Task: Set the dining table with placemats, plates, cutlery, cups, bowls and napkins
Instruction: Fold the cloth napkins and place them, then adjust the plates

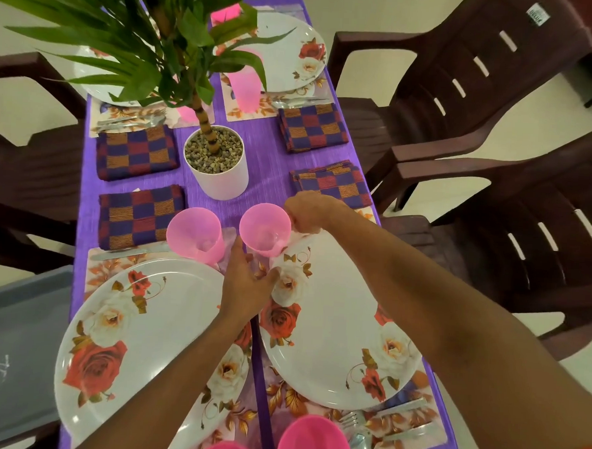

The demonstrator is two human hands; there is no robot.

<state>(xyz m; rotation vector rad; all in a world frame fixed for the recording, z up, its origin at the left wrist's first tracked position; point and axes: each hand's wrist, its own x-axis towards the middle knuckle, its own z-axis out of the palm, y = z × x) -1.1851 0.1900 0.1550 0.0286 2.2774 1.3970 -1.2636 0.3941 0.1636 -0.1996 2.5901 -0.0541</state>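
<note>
Two translucent pink cups stand above the near plates. My right hand [305, 214] grips the right pink cup [265, 229] at its right side, by the rim. My left hand [247, 283] lies with relaxed fingers by that cup's base, between it and the left pink cup [194, 232]. Below them are two white rose-patterned plates, the left plate [151, 337] and the right plate [333, 329], each on a floral placemat [278, 398]. Two pink bowls [314, 441] sit at the near edge. A fork and spoon [362, 430] lie near the right plate. Checked napkins [141, 212] lie folded.
A potted plant in a white pot [219, 165] stands mid-table, its leaves hiding the far left setting. A far plate [290, 52] and far pink cup [243, 87] sit beyond it. Brown plastic chairs [500, 97] flank the purple-covered table [266, 174].
</note>
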